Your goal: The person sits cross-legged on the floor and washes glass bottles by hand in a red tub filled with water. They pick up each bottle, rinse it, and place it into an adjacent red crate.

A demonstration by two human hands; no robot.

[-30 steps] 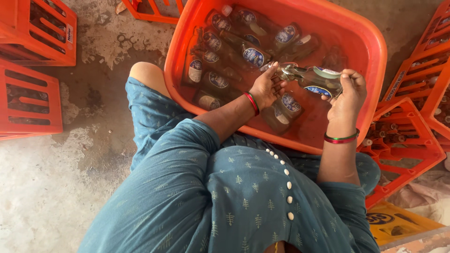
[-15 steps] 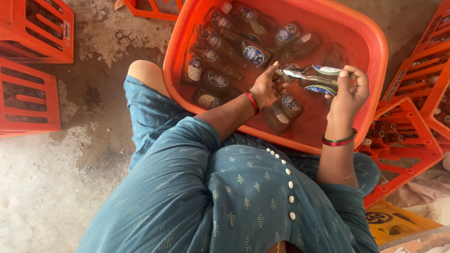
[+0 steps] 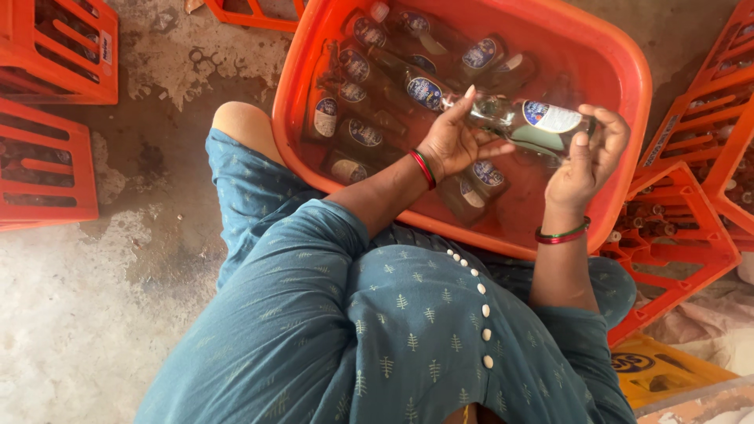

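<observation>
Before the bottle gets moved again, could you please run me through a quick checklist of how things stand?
1. Both hands on the clear glass bottle: ok, left hand at the neck end, right hand at the base.
2. Bottle held over the orange tub: ok.
3. Label still on: ok, oval label visible.
4. Bottle empty: cannot tell.
5. Room in the tub: not ok, submerged bottles crowd it.

Soft, even daylight, faint shadows, sharp focus, slight wide-angle edge stretch.
</observation>
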